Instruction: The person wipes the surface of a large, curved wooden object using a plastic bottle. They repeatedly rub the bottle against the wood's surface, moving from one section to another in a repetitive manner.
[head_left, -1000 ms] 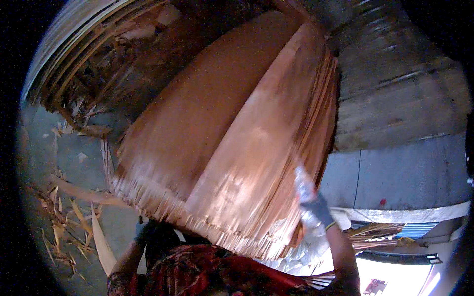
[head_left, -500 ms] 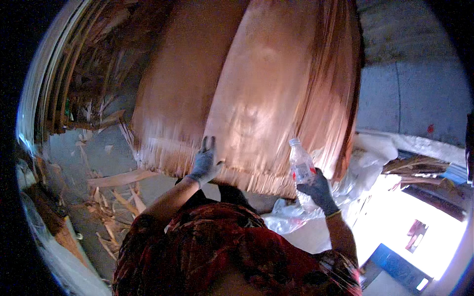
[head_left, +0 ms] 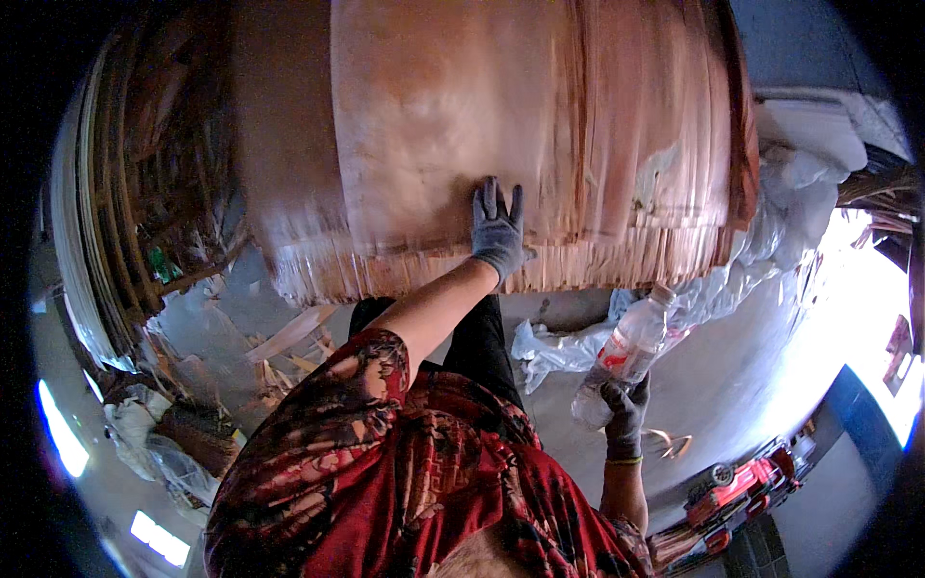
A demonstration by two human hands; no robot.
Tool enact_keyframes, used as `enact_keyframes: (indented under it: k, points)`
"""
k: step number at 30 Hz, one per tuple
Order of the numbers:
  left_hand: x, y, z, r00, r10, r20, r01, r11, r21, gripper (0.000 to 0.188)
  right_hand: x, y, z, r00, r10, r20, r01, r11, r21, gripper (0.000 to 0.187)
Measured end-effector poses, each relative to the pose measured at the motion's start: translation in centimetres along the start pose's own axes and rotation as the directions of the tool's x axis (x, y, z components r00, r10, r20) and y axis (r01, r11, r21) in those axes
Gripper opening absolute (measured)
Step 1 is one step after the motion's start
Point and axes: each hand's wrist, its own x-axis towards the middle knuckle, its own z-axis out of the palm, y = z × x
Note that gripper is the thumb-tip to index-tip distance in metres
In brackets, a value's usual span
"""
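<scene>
A stack of thin brown wood veneer sheets [head_left: 434,125] fills the upper middle, its ragged near edge facing me. My left hand [head_left: 498,231], in a grey glove, lies on the top sheet near that edge, fingers stretched out and slightly spread. To the right of the stack's front, my right hand [head_left: 624,414], also in a grey glove, grips a clear plastic bottle [head_left: 636,337] with a red-and-white label. The bottle is tilted, its capped end pointing away from me. Whether liquid is inside, I cannot tell.
Crumpled clear plastic sheeting [head_left: 568,347] lies beside the stack's right front. Broken veneer strips [head_left: 289,337] litter the floor at left. More upright sheets [head_left: 106,193] stand at far left. A red machine [head_left: 742,486] sits at lower right, near a bright doorway [head_left: 858,289].
My left hand has moved right and farther over the sheets. My right hand has lowered with the bottle, which now tilts the other way. The view has turned, bringing the red machine into sight.
</scene>
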Motion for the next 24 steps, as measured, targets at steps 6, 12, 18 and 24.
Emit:
enact_keyframes:
  k: [6,12,18,24]
  points:
    - [0.8,-2.3,2.4,0.934,0.157,-0.32,-0.161,0.987,0.015,0.099,-0.3,2.0,-0.5,0.998,0.051,-0.033,-0.049,0.997,0.066,0.072]
    - [1.7,-2.4,-0.3,0.911,-0.01,-0.412,-0.003,1.0,-0.03,0.098,0.8,1.9,0.3,0.998,0.049,0.037,-0.053,0.993,0.109,0.072]
    - [5.4,1.4,-1.5,0.857,-0.297,-0.422,0.187,0.941,-0.283,0.108,2.0,2.7,1.1,0.991,0.118,0.065,-0.126,0.984,0.124,0.072]
    - [7.7,2.3,1.0,0.858,-0.369,-0.358,0.314,0.928,-0.203,0.103,2.5,3.4,1.8,0.997,0.043,0.056,-0.049,0.993,0.111,0.075]
